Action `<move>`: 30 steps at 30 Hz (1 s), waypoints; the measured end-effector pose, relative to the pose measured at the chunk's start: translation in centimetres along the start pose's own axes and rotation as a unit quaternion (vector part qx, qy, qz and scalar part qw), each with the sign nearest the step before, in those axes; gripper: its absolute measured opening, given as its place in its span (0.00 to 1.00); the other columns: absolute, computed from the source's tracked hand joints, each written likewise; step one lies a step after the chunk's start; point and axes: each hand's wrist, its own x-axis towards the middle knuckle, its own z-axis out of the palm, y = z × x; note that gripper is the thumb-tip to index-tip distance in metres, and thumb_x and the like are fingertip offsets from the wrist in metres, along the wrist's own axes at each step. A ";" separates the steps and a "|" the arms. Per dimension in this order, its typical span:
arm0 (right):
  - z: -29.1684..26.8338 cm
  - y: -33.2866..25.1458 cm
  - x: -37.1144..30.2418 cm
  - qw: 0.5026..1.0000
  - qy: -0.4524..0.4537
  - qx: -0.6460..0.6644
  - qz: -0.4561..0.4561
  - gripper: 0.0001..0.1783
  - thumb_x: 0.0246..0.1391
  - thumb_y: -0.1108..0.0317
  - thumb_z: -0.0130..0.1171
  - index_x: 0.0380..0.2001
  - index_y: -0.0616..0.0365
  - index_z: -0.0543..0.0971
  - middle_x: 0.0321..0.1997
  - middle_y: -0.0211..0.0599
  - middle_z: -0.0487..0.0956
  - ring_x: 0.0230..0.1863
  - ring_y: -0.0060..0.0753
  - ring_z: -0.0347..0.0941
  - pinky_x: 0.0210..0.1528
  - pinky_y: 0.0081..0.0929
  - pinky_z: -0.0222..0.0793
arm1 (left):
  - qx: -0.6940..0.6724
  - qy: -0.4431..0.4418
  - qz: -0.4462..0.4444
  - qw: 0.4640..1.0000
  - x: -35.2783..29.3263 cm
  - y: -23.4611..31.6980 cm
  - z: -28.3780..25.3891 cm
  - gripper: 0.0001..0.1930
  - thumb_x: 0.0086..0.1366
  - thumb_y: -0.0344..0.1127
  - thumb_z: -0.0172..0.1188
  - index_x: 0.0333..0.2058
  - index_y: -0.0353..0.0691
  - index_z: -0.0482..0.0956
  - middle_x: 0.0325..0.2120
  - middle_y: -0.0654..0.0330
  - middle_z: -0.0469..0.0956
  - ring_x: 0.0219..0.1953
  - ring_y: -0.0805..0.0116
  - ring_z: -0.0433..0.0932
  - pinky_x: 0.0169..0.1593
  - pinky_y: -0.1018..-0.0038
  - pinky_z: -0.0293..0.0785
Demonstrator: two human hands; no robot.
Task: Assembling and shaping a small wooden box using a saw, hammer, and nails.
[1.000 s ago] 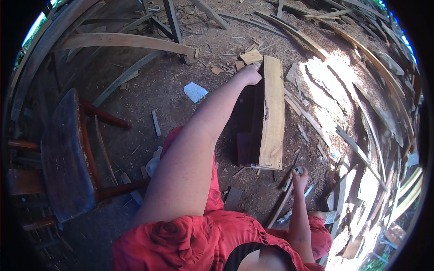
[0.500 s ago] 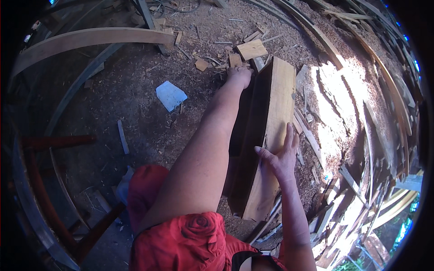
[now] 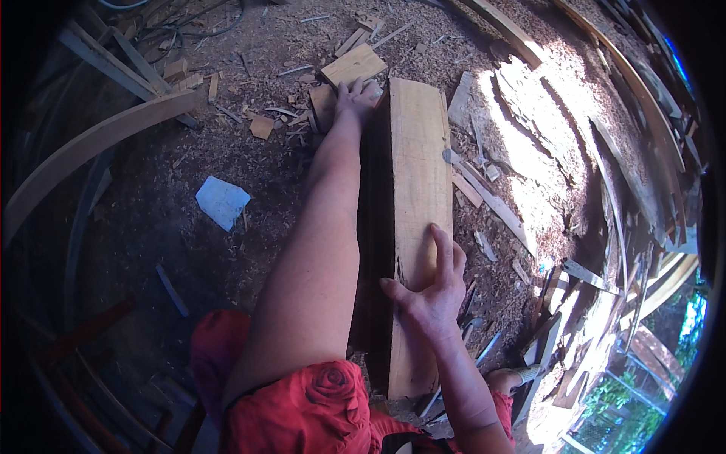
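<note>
My left hand [image 3: 354, 97] grips the far end of the thick plank [image 3: 417, 189], fingers curled over its top corner. My right hand [image 3: 432, 291] lies flat and open on the plank's pale upper face near my end, fingers spread, thumb out to the side. The plank stands on edge on the sawdust-covered ground [image 3: 249, 163], beside a blue scrap [image 3: 222, 201] and wood offcuts [image 3: 353, 65].

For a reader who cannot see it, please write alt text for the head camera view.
A person holds a thick pale wooden plank on sawdust-covered ground: the left hand grips its far end, the right hand rests flat on its near part. Offcuts, curved wooden strips and a blue scrap lie around.
</note>
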 end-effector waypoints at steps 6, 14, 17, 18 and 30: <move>-0.2 0.7 -0.2 0.999 0.026 0.045 0.001 0.51 0.24 0.57 0.74 0.58 0.52 0.63 0.54 0.54 0.66 0.52 0.55 0.69 0.53 0.43 0.69 | -0.002 0.044 -0.008 0.999 0.0 -1.3 -0.2 0.24 0.66 0.42 0.45 0.61 0.56 0.60 0.66 0.64 0.52 0.70 0.56 0.41 0.63 0.38 0.40; -1.4 4.2 -0.7 0.980 0.081 0.178 0.046 0.46 0.22 0.55 0.76 0.47 0.61 0.66 0.44 0.45 0.71 0.47 0.39 0.70 0.50 0.34 0.66 | -0.103 0.039 0.098 0.989 -3.7 -2.6 -3.3 0.23 0.62 0.38 0.52 0.57 0.54 0.66 0.54 0.62 0.68 0.62 0.52 0.59 0.64 0.44 0.50; -1.4 4.1 -1.1 0.981 0.062 0.174 0.065 0.44 0.22 0.54 0.77 0.44 0.60 0.66 0.46 0.47 0.71 0.47 0.42 0.71 0.50 0.35 0.68 | -0.253 0.069 0.075 0.962 -8.0 -3.4 -2.3 0.25 0.57 0.39 0.59 0.55 0.50 0.68 0.49 0.58 0.69 0.55 0.50 0.65 0.61 0.53 0.59; -1.2 4.0 -1.1 0.986 0.066 0.155 0.020 0.44 0.22 0.54 0.77 0.44 0.60 0.66 0.48 0.50 0.71 0.48 0.44 0.71 0.50 0.37 0.68 | -0.272 0.096 0.063 0.955 -9.3 -3.9 -1.1 0.26 0.55 0.39 0.61 0.53 0.48 0.69 0.48 0.56 0.69 0.53 0.49 0.65 0.58 0.56 0.61; -0.1 1.2 -2.5 0.995 -0.005 0.025 -0.099 0.42 0.22 0.54 0.76 0.43 0.57 0.69 0.56 0.62 0.65 0.51 0.59 0.69 0.49 0.45 0.70 | -0.291 0.165 0.012 0.943 -21.2 -3.7 4.0 0.27 0.49 0.39 0.64 0.50 0.45 0.70 0.44 0.50 0.71 0.48 0.47 0.68 0.52 0.55 0.65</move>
